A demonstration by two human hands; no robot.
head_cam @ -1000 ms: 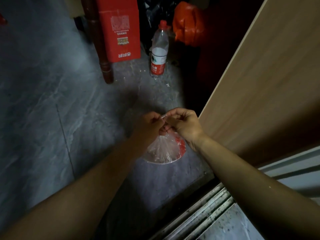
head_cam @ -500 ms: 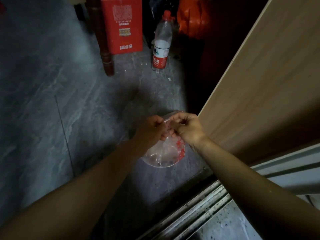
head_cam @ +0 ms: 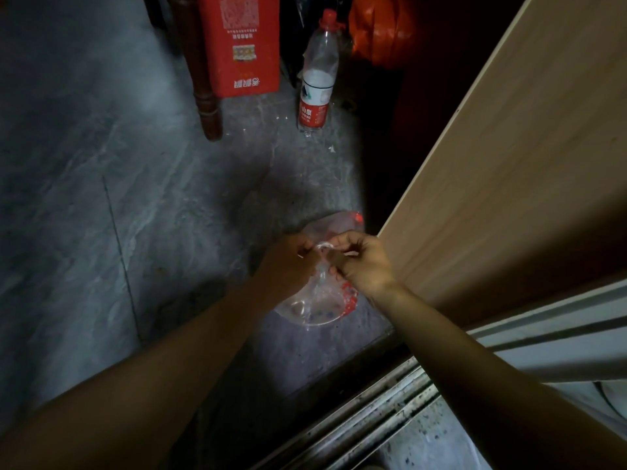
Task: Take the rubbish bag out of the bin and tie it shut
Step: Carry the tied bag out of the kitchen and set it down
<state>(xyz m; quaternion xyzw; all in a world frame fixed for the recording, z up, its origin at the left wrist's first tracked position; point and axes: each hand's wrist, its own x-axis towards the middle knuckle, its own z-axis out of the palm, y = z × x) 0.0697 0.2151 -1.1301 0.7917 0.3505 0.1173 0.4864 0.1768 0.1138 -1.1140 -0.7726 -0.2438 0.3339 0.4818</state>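
A small clear plastic rubbish bag [head_cam: 317, 303] with red print hangs above the grey floor, its neck gathered upward. My left hand [head_cam: 288, 266] and my right hand [head_cam: 361, 262] meet over it, and each pinches a thin twisted end of the bag's top. A small loop of plastic arches between the two hands. The bag's round belly shows below my fingers, and another part of it shows behind them. No bin is in view.
A pale wooden panel [head_cam: 509, 181] stands close on the right. A sliding-door track [head_cam: 366, 418] runs along the floor below my arms. Farther back stand a water bottle [head_cam: 317, 76], a red carton [head_cam: 242, 45], a dark furniture leg [head_cam: 203, 79] and an orange bag [head_cam: 380, 32].
My hands and the bag have sunk slightly in the frame. The twisted ends have been drawn out into a small loop between my hands, which have moved slightly apart.
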